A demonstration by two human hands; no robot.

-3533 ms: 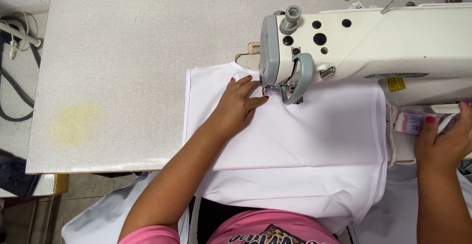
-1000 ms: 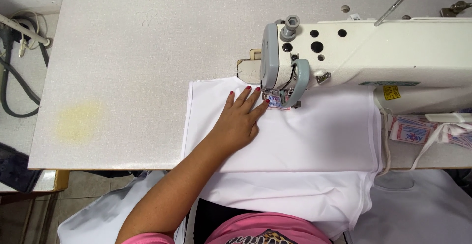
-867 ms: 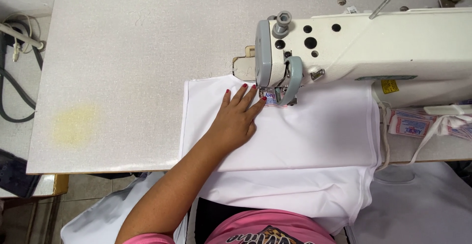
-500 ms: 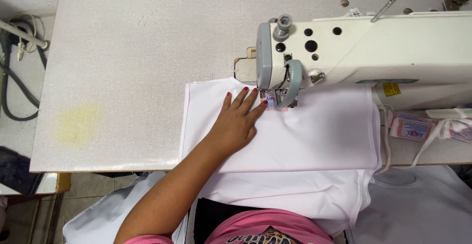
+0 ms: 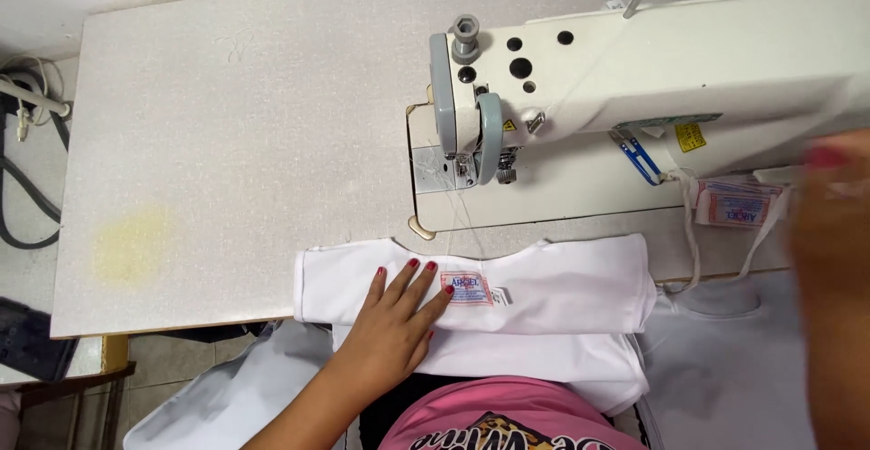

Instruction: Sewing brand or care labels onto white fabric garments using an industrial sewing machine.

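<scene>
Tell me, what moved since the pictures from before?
The white garment slid out from under the sewing machine toward the person, showing its sewn-on label. The left hand came along, flat on it. The right hand came back, blurred, at the right edge. The machine and table stayed put.

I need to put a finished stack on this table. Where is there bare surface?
The widest free patch is the table left of the sewing machine, above the white garment, yellow stain included. It is crowded at the front edge, where the left hand presses the garment, and beside the label strip.
</scene>
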